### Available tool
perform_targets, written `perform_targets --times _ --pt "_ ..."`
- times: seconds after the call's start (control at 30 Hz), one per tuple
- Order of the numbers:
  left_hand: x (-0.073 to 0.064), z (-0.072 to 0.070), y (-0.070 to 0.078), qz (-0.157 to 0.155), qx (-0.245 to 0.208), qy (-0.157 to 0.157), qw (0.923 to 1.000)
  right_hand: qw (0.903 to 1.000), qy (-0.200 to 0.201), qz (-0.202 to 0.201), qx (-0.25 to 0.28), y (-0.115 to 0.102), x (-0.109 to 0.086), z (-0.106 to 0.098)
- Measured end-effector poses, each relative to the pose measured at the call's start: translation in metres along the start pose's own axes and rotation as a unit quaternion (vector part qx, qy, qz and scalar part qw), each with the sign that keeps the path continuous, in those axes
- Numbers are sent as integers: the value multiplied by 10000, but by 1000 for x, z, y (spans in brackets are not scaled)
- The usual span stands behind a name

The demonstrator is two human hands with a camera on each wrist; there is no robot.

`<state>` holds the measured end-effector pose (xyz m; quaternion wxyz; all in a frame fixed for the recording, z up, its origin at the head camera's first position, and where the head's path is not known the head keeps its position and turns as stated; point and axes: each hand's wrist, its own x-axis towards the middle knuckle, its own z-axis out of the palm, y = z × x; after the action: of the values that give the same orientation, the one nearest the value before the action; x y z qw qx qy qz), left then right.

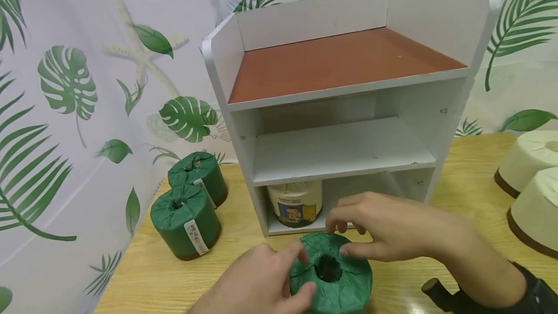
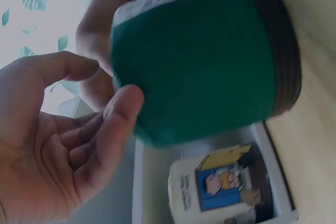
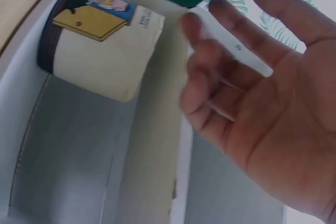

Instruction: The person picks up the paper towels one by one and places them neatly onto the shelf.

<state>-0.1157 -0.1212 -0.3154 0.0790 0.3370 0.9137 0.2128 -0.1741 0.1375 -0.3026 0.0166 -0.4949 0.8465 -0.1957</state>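
A green-wrapped toilet roll (image 1: 345, 290) stands upright on the table in front of the shelf, its dark core hole facing up. My left hand (image 1: 257, 282) is at its left edge, thumb and fingers loosely bent and spread. In the left wrist view one fingertip of that hand meets or nearly meets the wrapper. Over the roll's far right edge hovers my right hand (image 1: 383, 227), with relaxed fingers and the thumb near the top; contact there cannot be told. A cream toilet roll (image 1: 301, 203) with a cartoon label stands in the bottom compartment's left end.
The white shelf unit (image 1: 344, 149) has a reddish-brown top. Two green rolls (image 1: 185, 222) stand at the left by the wall. Cream rolls (image 1: 538, 202) stand at the right edge of the wooden table (image 1: 244, 236). A dark stick-like object (image 1: 436, 292) lies by the right sleeve.
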Motion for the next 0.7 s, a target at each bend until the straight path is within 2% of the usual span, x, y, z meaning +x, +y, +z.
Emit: perform_targets --times 0.1,0.17,0.3,0.5,0.7 --pt "5 7 3 -372 451 -384 9976 9982 -474 239 281 5 0 3" --pt "7 10 3 -562 639 -455 9953 9967 -633 274 433 7 2 4" --pt "7 13 1 -730 447 -348 9957 9957 -692 206 576 9 4 6" --pt "8 6 -7 -618 114 -198 9978 9956 -762 281 460 4 3 7" --pt "7 -5 -14 -303 359 -39 9989 9948 -793 247 590 1 2 7"
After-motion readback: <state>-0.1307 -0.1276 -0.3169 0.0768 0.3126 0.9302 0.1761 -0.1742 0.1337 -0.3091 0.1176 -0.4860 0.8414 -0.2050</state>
